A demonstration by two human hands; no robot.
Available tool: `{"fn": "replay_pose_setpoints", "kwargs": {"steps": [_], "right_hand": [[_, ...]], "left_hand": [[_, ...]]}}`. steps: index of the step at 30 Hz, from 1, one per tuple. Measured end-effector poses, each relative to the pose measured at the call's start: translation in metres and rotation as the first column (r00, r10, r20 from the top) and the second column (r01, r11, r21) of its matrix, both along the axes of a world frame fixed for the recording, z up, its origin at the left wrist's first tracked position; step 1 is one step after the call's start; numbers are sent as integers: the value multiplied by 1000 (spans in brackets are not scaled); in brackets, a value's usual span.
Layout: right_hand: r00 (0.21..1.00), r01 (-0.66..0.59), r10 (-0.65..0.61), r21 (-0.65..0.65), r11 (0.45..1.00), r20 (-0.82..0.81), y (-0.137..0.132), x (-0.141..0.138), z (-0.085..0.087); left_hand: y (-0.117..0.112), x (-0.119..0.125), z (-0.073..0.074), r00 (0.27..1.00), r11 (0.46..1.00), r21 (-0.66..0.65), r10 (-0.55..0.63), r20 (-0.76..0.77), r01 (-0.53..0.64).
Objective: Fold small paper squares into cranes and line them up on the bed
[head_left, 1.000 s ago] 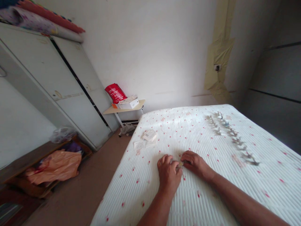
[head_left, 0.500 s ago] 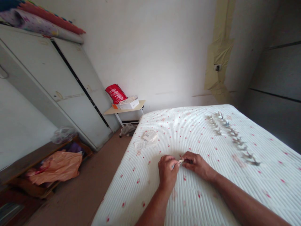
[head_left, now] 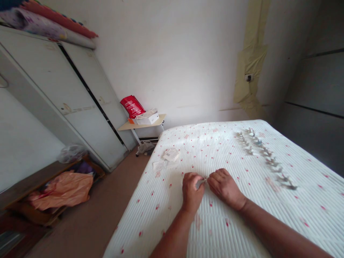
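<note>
our left hand [head_left: 192, 191] pinches a tiny pale paper piece [head_left: 205, 180] between finger and thumb, while our curled right hand [head_left: 226, 188] hides its grip.

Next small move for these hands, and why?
Probably tilt the right hand back slightly while the left hand holds steady: the left thumb and forefinger seem to pinch the small pale piece, but little of it shows, and the right hand's back hides most of its fingertips, so its grip can't be judged.
</note>
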State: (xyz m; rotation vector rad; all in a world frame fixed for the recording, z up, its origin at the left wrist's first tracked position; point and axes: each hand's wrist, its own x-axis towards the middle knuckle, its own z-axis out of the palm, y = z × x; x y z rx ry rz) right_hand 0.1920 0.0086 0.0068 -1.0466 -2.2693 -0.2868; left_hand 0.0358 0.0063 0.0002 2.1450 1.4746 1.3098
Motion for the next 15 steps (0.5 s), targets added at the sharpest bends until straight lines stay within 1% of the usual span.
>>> {"fn": "replay_pose_setpoints", "kwargs": {"steps": [2, 4, 6, 8, 11, 13, 15], "right_hand": [[997, -18, 14, 42, 999, 75, -2, -2, -1], [994, -38, 35, 33, 999, 106, -3, -2, -5], [993, -47, 50, -35, 998, 109, -2, 0, -11], [994, -53, 66, -142, 989, 90, 0, 3, -17], [993, -107, 118, -287, 952, 19, 5, 8, -22], [987, -157, 154, -348, 924, -38, 7, 11, -22], [984, -180, 166, -377, 908, -70, 8, 12, -21]], "left_hand": [[1, -1, 0, 997, 1000, -25, 0, -81, -2], [0, -2, -3, 985, 998, -55, -13, -174, 3], [-1, -4, -5, 968, 997, -76, -42, -249, 23], [-2, -6, -7, 954, 995, -86, -67, -292, 44], [-3, -9, -9, 943, 994, -86, -88, -320, 63], [-4, -11, -10, 938, 994, -73, -97, -332, 77], [-4, -13, -11, 933, 994, -59, -106, -344, 91]]}}
